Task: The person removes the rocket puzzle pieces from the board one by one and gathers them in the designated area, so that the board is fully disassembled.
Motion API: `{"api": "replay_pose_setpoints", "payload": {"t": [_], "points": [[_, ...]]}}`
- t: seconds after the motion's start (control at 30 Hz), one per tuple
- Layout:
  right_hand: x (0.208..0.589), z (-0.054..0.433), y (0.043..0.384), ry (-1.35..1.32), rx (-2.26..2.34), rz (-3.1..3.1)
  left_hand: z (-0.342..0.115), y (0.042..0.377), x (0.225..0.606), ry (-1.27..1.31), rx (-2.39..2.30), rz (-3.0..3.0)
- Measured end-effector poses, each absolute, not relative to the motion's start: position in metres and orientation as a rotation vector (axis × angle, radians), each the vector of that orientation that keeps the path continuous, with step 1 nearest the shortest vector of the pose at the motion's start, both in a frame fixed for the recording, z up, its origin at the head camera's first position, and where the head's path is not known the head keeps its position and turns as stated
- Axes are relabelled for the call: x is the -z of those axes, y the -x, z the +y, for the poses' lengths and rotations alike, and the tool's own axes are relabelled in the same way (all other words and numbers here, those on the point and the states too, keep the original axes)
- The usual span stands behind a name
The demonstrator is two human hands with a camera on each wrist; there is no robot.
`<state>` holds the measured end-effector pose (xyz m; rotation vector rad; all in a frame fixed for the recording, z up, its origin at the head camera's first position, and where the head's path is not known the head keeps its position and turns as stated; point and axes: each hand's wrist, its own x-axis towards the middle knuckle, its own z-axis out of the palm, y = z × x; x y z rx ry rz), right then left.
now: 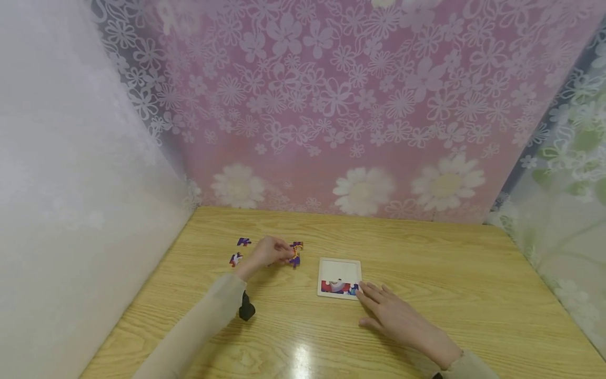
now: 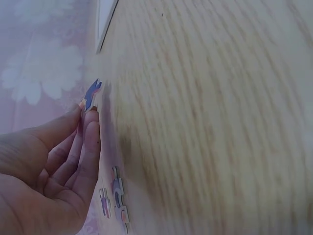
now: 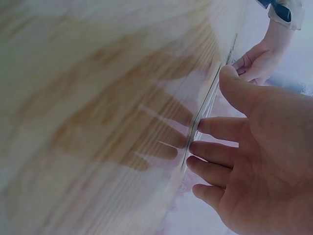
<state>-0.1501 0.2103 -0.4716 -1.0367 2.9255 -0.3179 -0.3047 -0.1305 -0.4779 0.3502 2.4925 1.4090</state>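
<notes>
Between thumb and fingers, my left hand (image 1: 271, 251) pinches a purple and yellow jigsaw piece (image 1: 296, 255). In the left wrist view this piece (image 2: 91, 94) sticks up past the fingertips, tilted over the table. To its right lies a square puzzle tray (image 1: 319, 284) with a pale rim. Fitted puzzle pieces (image 1: 337, 287) in red, grey and blue fill the tray's near row; its upper part shows a bare pale base. My right hand (image 1: 400, 318) lies with fingers extended, fingertips at the tray's right edge, holding nothing.
Left of my left hand lie loose jigsaw pieces, one purple (image 1: 243, 241) and one purple and white (image 1: 235, 258). The wooden table (image 1: 426, 263) meets a pink flowered curtain (image 1: 331, 105) at the back and a pale wall (image 1: 94, 184) on the left.
</notes>
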Motion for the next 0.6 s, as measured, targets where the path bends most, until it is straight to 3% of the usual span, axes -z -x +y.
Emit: {"api": "replay_pose_setpoints", "payload": {"t": [0.6], "points": [[0.474,0.212,0.15,1.032,0.342,2.922,-0.119,0.301,0.48,-0.4,-1.134,2.72]]}}
